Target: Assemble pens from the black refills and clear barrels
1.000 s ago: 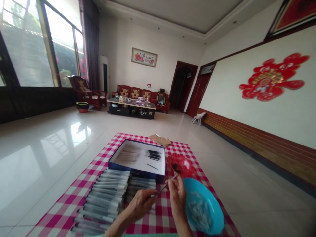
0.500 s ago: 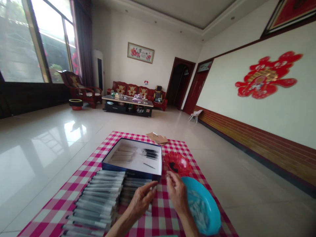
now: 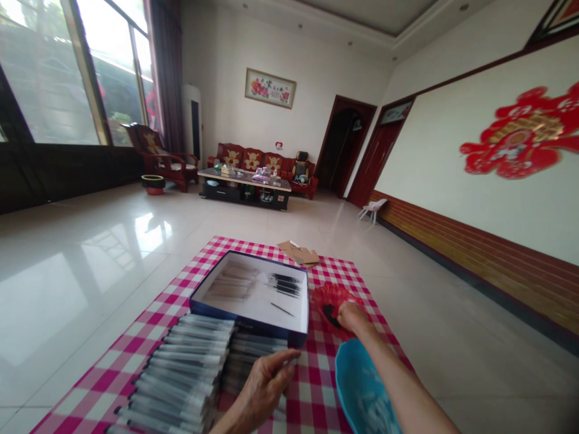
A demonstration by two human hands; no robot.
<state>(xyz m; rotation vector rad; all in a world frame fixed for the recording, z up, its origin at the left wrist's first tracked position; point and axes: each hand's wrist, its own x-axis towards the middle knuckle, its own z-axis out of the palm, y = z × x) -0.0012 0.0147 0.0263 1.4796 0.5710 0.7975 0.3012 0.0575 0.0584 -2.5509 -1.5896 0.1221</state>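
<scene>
My left hand point(image 3: 270, 381) is closed in a pinch above the checked cloth, just in front of the box. A small pale thing seems to be at its fingertips, too blurred to name. My right hand point(image 3: 351, 314) reaches into the red bowl point(image 3: 350, 295), fingers drawn together beside small black pieces point(image 3: 332, 313); whatever they hold is hidden. Below my right forearm is a blue bowl point(image 3: 346, 386) with small whitish translucent pieces point(image 3: 373, 404). Left of my left hand lie many clear pen barrels point(image 3: 181, 367) with black ends, in a stack.
A shallow dark-blue box point(image 3: 253, 322) with a white inside holds thin black pen refills point(image 3: 286, 284) and pale, see-through sticks point(image 3: 233, 282). Flattened brown cardboard point(image 3: 298, 253) lies at the far edge of the checked cloth point(image 3: 312, 389). Beyond stand a low table point(image 3: 244, 181) and a sofa.
My right hand has moved from beside my left hand, forward and right into the red bowl. My left hand keeps its pinch nearly in place. The view has turned slightly left.
</scene>
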